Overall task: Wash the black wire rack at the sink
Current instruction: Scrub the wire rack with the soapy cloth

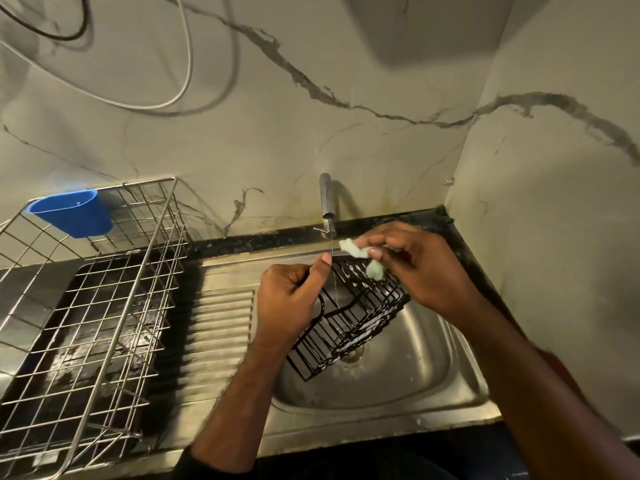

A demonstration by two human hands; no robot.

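Observation:
The black wire rack hangs tilted over the steel sink, with white suds on its wires. My left hand grips its upper left edge, thumb up along the rim. My right hand pinches a pale green soapy sponge against the rack's top edge. A thin stream of water falls from the tap through the rack, between my two hands.
A steel wire dish basket stands on the counter to the left, with a blue plastic cup holder hooked on its back rim. The ribbed drainboard lies between basket and sink. Marble walls close in behind and on the right.

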